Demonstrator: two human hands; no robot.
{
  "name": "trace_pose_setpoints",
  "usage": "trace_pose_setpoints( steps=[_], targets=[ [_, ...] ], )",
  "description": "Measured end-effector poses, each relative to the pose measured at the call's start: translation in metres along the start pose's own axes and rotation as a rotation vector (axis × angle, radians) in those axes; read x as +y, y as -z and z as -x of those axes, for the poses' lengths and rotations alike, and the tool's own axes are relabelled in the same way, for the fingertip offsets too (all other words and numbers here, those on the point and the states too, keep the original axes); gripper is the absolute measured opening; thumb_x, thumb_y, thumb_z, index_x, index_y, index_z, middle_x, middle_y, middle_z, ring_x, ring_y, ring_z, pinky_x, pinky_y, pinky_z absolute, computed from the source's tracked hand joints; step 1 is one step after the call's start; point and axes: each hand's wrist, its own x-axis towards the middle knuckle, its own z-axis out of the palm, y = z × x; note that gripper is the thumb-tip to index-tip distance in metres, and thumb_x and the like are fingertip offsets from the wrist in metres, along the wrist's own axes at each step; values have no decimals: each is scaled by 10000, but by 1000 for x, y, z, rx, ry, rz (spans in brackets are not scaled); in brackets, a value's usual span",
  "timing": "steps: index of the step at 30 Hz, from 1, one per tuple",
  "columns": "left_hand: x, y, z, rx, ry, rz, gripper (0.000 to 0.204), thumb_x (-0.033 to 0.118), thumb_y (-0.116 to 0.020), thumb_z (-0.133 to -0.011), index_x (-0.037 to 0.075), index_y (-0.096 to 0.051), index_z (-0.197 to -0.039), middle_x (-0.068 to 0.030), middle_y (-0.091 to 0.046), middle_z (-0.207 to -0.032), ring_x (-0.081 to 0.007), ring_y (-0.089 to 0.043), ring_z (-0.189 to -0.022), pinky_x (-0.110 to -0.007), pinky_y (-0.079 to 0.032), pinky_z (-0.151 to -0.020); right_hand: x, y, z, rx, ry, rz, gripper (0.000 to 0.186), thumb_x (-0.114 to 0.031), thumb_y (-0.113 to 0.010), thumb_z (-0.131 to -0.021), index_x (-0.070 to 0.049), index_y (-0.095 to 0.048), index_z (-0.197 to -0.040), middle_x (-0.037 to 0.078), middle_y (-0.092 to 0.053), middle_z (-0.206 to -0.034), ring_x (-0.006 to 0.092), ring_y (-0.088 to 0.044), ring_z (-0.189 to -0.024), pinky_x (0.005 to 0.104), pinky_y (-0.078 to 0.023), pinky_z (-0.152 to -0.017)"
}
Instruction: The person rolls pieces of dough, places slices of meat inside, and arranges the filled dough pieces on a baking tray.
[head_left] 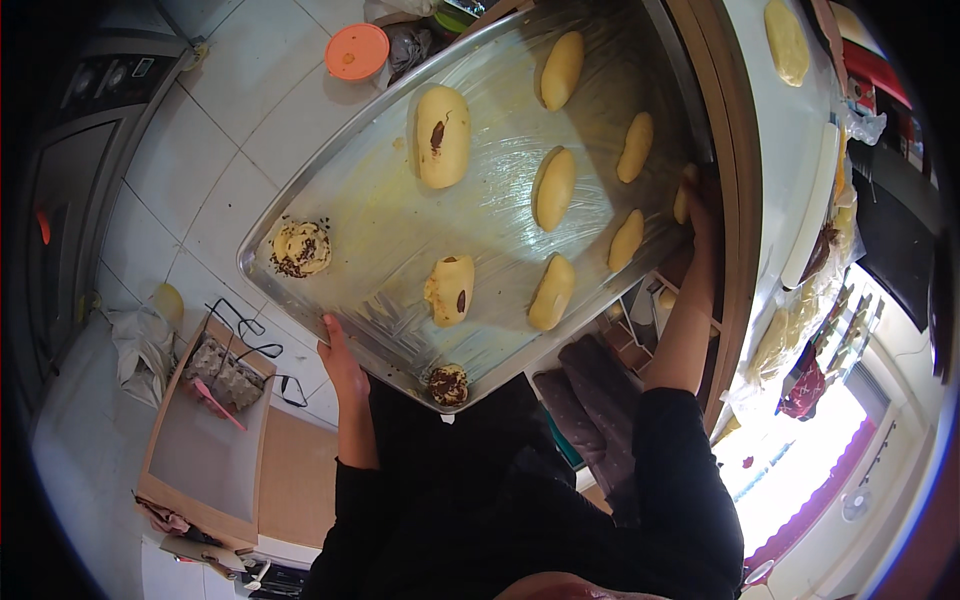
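gripping a metal tray (pixel 370 225) by its rim with the left hand (pixel 345 368), touching a dough roll (pixel 682 203) with the right hand (pixel 704 205) (cannot tell if fingers-clamped).

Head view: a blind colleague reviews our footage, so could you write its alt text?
A metal tray carries pale dough pieces, two topped with dark bits. The person's left hand holds the tray's lower-left edge; the right hand is at a small piece near its right rim.

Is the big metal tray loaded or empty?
Loaded, though not packed: the tray carries pale, elongated dough rolls and two dark-flecked pieces, with gaps between them.
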Motion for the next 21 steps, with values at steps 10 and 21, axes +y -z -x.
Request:
trace_pose_setpoints(
  steps=[10, 21],
  targets=[
    [-3, -1, -1, 41, -48, 8, 590, 425, -579, -910, -51, -433, -1226, -139, -530, -1185, -209, -542, -1035, -349, -466, -878, -29, 30, 39, -307, -392, -327, 463, -174, -744, -735, -14, -575, -1136, 116, -609, -1015, 210, -603, -922, 305, -512, -779],
    [7, -4, 2, 37, -8, -28, 654, 455, -583, -898, -58, -390, -1253, -160, -498, -1233, -231, -522, -1085, -358, -452, -914, -18, 37, 57, -220, -192, -173, 456, -239, -753, -764, -23, -578, -1125, 73, -611, -983, 155, -585, -817, 267, -487, -672]
  ],
)
